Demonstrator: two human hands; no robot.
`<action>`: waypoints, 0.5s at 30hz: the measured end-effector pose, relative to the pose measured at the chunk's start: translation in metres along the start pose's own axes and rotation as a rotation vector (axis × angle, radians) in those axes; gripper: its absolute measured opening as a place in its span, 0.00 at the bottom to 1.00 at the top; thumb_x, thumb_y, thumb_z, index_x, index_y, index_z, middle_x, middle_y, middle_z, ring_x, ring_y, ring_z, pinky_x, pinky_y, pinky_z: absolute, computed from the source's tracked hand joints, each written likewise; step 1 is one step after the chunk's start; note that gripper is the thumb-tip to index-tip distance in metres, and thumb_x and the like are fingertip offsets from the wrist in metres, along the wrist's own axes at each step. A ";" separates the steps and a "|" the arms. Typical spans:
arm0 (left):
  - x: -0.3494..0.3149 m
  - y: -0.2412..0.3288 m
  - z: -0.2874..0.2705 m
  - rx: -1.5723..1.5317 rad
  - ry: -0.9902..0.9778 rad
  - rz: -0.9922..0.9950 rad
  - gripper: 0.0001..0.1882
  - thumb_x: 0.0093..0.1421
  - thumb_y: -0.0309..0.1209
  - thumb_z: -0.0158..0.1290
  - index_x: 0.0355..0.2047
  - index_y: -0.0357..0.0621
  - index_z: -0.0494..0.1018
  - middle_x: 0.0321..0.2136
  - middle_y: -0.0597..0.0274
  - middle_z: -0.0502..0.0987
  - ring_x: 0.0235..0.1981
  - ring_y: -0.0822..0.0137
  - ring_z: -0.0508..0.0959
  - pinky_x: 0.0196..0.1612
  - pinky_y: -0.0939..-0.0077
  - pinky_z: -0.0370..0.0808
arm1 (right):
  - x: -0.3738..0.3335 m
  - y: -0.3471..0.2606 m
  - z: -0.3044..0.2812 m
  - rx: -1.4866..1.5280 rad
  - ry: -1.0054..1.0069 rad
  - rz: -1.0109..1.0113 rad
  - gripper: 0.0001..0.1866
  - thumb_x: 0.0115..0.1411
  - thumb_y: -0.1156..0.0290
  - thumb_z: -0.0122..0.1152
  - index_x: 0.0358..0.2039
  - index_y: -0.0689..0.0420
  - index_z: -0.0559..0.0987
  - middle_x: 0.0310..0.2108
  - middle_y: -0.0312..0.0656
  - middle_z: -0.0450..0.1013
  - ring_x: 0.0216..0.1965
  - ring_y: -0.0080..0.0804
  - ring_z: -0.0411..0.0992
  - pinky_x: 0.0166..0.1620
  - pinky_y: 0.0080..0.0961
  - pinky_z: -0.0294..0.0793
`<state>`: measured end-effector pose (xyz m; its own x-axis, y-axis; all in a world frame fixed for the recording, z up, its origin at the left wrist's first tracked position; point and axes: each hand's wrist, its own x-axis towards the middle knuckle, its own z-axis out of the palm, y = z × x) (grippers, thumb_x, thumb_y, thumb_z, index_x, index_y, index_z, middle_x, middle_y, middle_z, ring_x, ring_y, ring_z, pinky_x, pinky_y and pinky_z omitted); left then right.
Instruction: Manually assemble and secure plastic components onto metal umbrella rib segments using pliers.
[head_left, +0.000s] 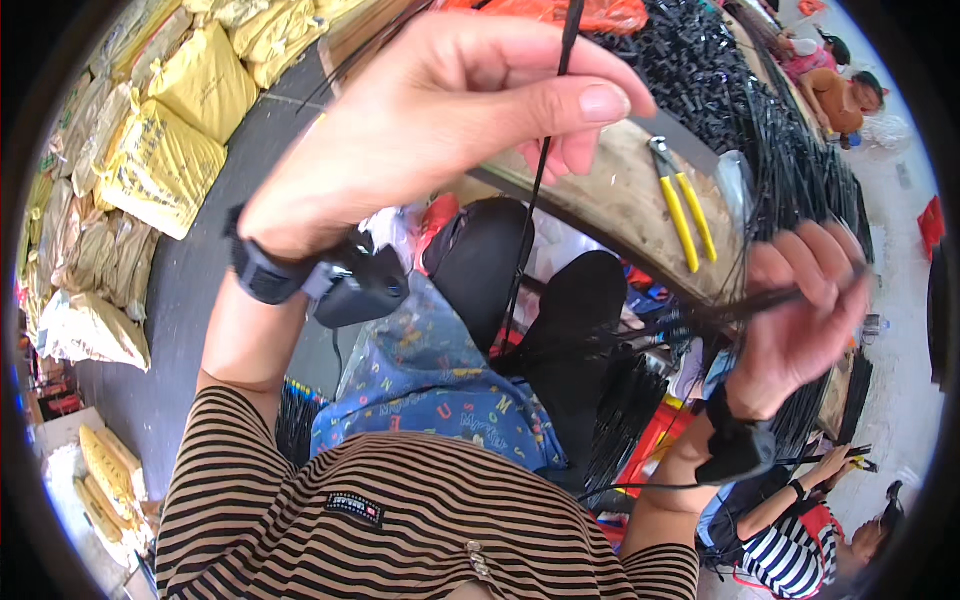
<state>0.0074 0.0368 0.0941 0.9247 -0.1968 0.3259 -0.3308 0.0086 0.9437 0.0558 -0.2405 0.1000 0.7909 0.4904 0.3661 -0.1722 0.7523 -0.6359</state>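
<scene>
Thin black cable (537, 190) is pinched by left hand (450, 125), blurred cable bundle (722, 312) is gripped by right hand (803, 305), both likely light, flexible, best held near ends.

Blur smeared the bare right hand (800, 315) and the bundle of thin black strips (720, 315) in its curled fingers, leaving the strips uncountable. The bare left hand's (440, 110) thumb covered a stretch of the thin black cord (571, 40), whose upper end the top edge cut off. The brown-and-black striped shirt (400, 490) ran out below; the heaped short black pieces (690, 60) were too small to identify.
</scene>
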 end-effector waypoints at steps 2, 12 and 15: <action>-0.018 0.002 -0.009 0.006 -0.005 0.146 0.11 0.64 0.28 0.46 0.40 0.31 0.73 0.29 0.52 0.78 0.25 0.66 0.77 0.31 0.74 0.77 | -0.016 -0.013 0.011 0.089 0.033 0.006 0.09 0.56 0.78 0.60 0.27 0.51 0.68 0.21 0.27 0.65 0.20 0.15 0.62 0.28 0.18 0.64; -0.019 0.009 -0.079 -0.379 -1.018 0.160 0.06 0.58 0.24 0.55 0.36 0.43 0.80 0.41 0.51 0.76 0.47 0.51 0.74 0.49 0.59 0.79 | -0.054 -0.037 -0.004 0.276 -0.150 -0.086 0.04 0.52 0.78 0.61 0.22 0.62 0.76 0.20 0.46 0.73 0.17 0.33 0.73 0.19 0.25 0.77; -0.017 0.014 -0.079 -0.356 -1.010 0.130 0.05 0.58 0.24 0.55 0.34 0.44 0.80 0.41 0.53 0.77 0.46 0.50 0.75 0.50 0.58 0.78 | -0.053 -0.034 -0.001 0.267 -0.141 -0.115 0.03 0.50 0.80 0.62 0.22 0.63 0.76 0.20 0.46 0.73 0.18 0.34 0.73 0.19 0.26 0.77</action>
<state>0.0016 0.1178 0.1065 0.2495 -0.8905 0.3805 -0.1909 0.3400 0.9208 0.0200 -0.2926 0.1018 0.7279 0.4374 0.5280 -0.2491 0.8862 -0.3908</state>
